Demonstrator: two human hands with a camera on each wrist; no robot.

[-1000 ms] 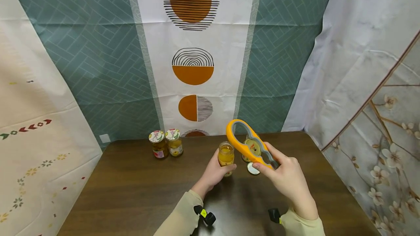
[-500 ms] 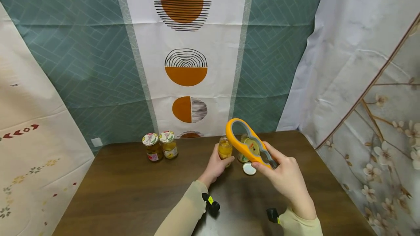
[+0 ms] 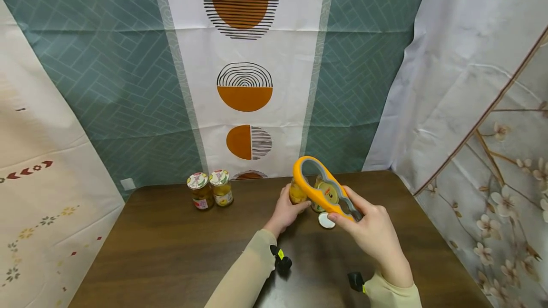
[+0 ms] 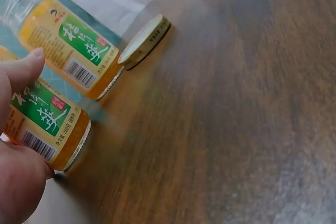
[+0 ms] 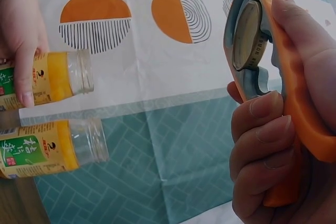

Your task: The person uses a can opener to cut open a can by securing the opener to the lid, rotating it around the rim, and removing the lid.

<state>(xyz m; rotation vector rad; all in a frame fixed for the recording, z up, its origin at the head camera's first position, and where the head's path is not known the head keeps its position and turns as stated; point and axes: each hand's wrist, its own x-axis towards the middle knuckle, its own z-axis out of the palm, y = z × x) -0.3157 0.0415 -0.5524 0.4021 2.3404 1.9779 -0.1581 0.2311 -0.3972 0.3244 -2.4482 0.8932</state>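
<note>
I had the left hand (image 3: pixel 288 210) out over the far part of the counter (image 3: pixel 180 251), its fingers wrapped around an uncapped jar (image 4: pixel 42 127) with orange contents; a matching jar (image 4: pixel 73 45), also bare-necked, stood just beside it. Near the foot of that neighbour a loose lid (image 3: pixel 326 221) lay white side up. The right hand (image 3: pixel 373 229) held the orange opener (image 5: pixel 295 90) raised, fingers curled around its handles, with another lid (image 5: pixel 247 35) caught inside the loop. I took the step in hand to be parking the opened jar next to its mate; whether its base met the counter I couldn't tell. As I read it, the next move called for seating that base level, then spreading the left fingers gently so nothing bumped the neighbour or slopped over the open rim. After that, I reckoned, the right grip needed easing low over the counter to free the lid. Well off to the left, a dark capped jar (image 3: pixel 202 198) and a paler capped jar (image 3: pixel 223 194) looked like the ones left to open.
</note>
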